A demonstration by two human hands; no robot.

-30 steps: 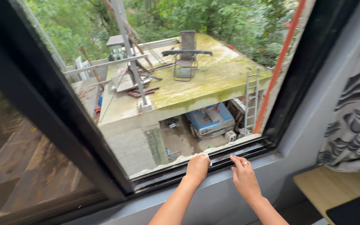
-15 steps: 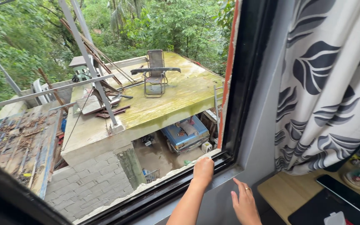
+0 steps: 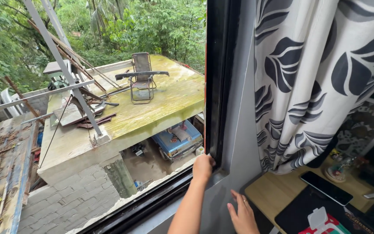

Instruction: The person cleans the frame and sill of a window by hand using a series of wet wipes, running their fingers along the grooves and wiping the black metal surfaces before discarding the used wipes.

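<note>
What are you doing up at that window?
A person leans at an open window. Their left hand presses into the bottom corner of the black window frame, where the track meets the upright. Their right hand rests flat on the grey wall below. A leaf-patterned curtain hangs beside it, above a wooden desk with a phone.

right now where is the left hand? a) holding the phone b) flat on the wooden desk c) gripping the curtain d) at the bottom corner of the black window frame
d, the left hand is pressed into the lower corner of the black window frame, while the right hand rests lower on the grey wall, apart from the curtain and the phone.
</note>
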